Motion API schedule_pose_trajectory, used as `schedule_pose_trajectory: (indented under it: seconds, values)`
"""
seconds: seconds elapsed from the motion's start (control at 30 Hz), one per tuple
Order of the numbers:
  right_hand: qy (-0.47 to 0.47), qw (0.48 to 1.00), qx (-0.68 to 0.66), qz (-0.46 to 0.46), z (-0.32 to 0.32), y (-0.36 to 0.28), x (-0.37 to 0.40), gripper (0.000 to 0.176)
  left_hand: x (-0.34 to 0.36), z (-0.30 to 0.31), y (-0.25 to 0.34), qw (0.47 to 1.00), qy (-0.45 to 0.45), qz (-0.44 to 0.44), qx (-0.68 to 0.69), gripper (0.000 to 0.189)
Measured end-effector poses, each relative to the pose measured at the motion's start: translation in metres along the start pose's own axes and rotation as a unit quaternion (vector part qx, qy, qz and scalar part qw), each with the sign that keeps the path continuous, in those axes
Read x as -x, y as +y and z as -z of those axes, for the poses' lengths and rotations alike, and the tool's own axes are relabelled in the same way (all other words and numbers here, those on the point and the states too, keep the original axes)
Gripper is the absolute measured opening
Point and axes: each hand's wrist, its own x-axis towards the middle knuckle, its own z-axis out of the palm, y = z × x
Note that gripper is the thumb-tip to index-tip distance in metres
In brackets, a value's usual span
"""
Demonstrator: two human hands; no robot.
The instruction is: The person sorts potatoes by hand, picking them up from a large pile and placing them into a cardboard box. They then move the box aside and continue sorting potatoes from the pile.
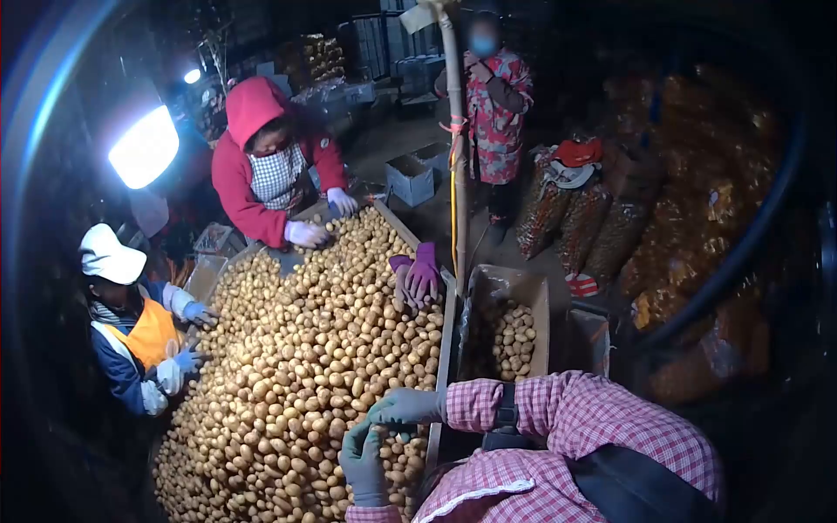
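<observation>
My left hand [362,466], in a grey-green glove, is at the near edge of a large heap of potatoes [305,349]. Its fingers point up and bend toward my other hand. Just above it, my right hand [405,407], gloved the same way, reaches in from the right with curled fingers. The fingertips of both hands meet over the potatoes. Whatever may be pinched between them is too small to make out. Pink checked sleeves [484,405] cover my arms, and a dark band [506,408] circles the right one.
A wooden board [445,340] edges the heap, with purple gloves [422,275] lying near it. Beside it stands a carton [536,301] holding potatoes. Two co-workers [266,174] [131,322] have gloved hands on the heap. Behind the pole [455,131] stands another person [499,113]. Filled sacks [580,218] stand right.
</observation>
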Motion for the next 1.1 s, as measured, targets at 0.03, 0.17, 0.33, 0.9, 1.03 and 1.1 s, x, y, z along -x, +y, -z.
schedule_pose_trajectory:
  seconds: [0.03,0.17,0.33,0.9,1.03,1.1]
  values:
    - [0.028,0.999,0.006,0.035,-0.001,0.012,-0.001,0.022,0.001,-0.001,0.0,1.0,-0.001,0.016,0.024,0.018]
    - [0.082,0.995,-0.063,0.017,-0.008,0.006,0.021,0.021,0.018,-0.009,0.011,0.994,-0.009,0.069,0.086,0.016]
    - [0.033,0.999,-0.027,0.013,-0.02,-0.006,0.041,0.016,0.033,-0.006,0.003,0.981,-0.091,0.11,0.131,0.022]
    - [-0.036,0.989,0.14,0.005,-0.052,-0.013,0.071,0.023,0.053,0.021,-0.038,0.986,-0.121,0.014,-0.113,0.021]
    - [-0.041,0.995,0.09,0.007,-0.053,0.003,0.061,0.022,0.058,0.023,-0.024,0.969,-0.119,-0.046,-0.214,0.021]
    - [-0.038,0.996,0.078,0.006,-0.056,0.005,0.058,0.021,0.061,0.023,-0.012,0.966,-0.123,-0.045,-0.225,0.019]
